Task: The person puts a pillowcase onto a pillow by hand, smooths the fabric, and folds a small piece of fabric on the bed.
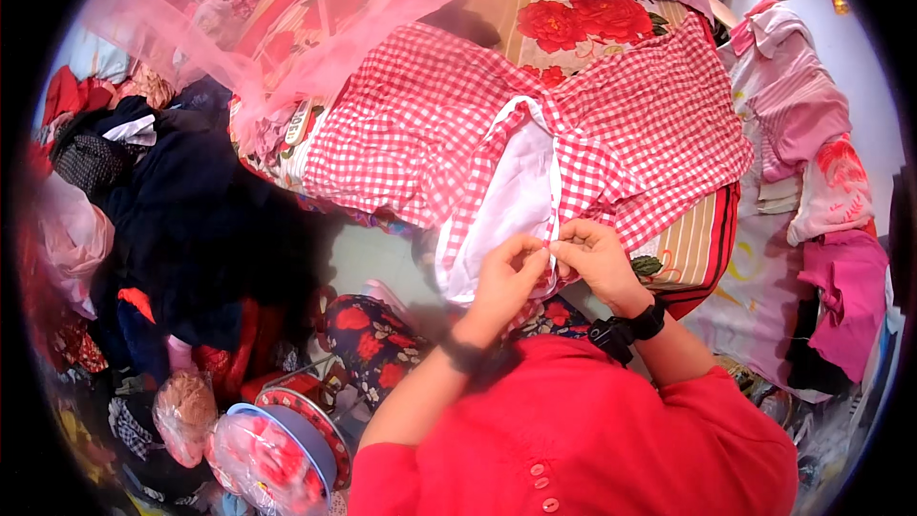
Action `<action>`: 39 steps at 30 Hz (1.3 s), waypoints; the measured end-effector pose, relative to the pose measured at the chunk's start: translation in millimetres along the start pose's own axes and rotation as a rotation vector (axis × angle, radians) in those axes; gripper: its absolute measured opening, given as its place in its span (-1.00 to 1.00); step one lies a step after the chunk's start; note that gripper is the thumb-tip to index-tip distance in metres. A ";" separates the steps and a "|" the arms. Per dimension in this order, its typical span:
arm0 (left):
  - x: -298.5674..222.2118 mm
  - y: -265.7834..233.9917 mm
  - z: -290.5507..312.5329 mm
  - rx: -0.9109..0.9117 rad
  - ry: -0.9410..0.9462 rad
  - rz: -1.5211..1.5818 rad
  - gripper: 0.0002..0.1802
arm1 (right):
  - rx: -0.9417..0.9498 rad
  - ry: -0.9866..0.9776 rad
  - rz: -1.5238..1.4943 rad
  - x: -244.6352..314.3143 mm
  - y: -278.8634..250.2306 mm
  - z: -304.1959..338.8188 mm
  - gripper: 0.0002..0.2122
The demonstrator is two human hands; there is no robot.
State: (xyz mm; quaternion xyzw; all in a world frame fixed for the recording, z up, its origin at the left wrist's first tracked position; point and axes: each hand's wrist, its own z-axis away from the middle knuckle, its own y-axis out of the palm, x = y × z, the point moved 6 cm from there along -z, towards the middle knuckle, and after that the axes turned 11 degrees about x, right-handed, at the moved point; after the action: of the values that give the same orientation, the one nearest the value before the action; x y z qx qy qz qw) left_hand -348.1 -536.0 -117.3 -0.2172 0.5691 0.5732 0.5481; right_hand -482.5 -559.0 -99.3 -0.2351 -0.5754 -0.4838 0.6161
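A red-and-white checked garment lies spread across the bed, one part to each side. Its front edge hangs toward me, and a white inner side shows between the checked borders. My left hand pinches the edge of the garment at the near end of this opening. Right beside it, my right hand grips the same edge between thumb and fingers. The fingertips of both hands almost touch. Whatever small part they hold, such as a button or seam, is too small to make out.
Pink netting drapes over the far left of the flowered bed. A white remote control rests at its left edge. Dark clothes are heaped on the left, above a blue basin. Pink clothes lie at right.
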 end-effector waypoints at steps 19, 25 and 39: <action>-28.0 -73.3 30.4 -0.345 0.204 -0.140 -0.87 | -0.305 -0.062 0.133 9.4 -62.3 15.5 -0.95; -29.3 -94.9 53.1 -0.513 0.288 -0.189 -0.84 | -0.363 -0.010 0.173 8.3 -61.8 21.7 -0.91; -0.9 -115.9 58.9 -0.334 0.045 -0.305 -0.77 | -0.427 -0.271 0.710 74.1 -43.6 -4.6 -0.88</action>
State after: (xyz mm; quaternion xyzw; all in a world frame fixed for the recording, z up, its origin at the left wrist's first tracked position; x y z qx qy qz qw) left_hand -224.3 -512.7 -149.3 -0.4010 0.4390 0.5651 0.5719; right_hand -527.7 -605.5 -42.6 -0.6021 -0.4216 -0.3149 0.6005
